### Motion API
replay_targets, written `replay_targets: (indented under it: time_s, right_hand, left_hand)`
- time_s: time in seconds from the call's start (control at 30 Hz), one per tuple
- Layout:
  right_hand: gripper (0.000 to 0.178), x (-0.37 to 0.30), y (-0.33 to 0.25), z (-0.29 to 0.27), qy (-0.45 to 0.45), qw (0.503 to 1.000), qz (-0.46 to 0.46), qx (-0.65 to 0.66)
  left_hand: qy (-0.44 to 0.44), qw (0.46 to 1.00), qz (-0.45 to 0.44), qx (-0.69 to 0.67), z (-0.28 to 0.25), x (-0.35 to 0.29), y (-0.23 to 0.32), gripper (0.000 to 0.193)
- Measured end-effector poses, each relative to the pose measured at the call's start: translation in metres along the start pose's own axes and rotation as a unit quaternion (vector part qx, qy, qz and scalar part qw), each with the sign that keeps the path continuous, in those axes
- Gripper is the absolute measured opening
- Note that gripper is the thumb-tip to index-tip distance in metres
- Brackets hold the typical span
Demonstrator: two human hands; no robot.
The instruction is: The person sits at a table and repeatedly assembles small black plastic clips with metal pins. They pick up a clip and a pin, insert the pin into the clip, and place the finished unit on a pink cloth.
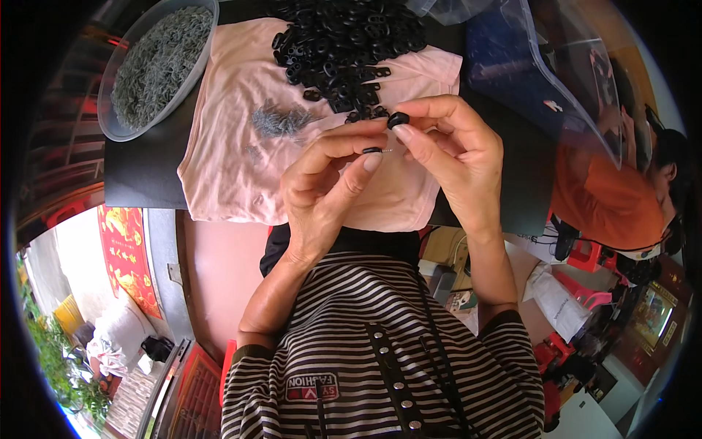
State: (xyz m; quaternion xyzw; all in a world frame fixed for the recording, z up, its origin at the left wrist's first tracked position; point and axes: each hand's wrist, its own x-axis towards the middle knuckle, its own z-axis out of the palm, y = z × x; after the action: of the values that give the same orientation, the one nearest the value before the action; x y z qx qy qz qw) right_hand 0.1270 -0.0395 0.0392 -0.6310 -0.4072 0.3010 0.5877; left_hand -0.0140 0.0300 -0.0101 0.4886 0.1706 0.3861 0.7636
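My left hand [319, 175] pinches a small black plastic piece [372, 150] between thumb and forefinger. From its right end juts a thin, pale metal bit [388, 150] that looks like a tiny spring. Close by, slightly higher, my right hand [459, 157] grips a rounded black plastic piece [398, 120] with thumb and forefinger. The two pieces are apart. Past my fingers lies a big heap of black plastic pieces [351, 44], some with holes, spilling toward me. A small pile of grey spring-like bits [281, 120] sits left of it on a pink cloth [234, 146].
A clear plastic tub [117, 132] full of the grey bits stands at the far left of the black table [142, 175]. Far right, a clear plastic bin [541, 58] lies by dark blue material. Another person in orange [603, 194] is at the right, near red stools [585, 256].
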Motion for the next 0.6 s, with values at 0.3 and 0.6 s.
replay_targets:
  time_s: [0.3,0.6]
  right_hand:
    - [0.024,0.004,0.002,-0.004,-0.066,0.991,0.079,0.084]
    - [0.022,0.003,-0.003,0.004,-0.066,0.997,0.04,0.026]
  left_hand:
    - [0.07,0.993,-0.093,-0.033,-0.004,0.004,0.009,0.015]
    - [0.065,0.992,-0.101,-0.025,-0.005,0.005,0.011,0.015]
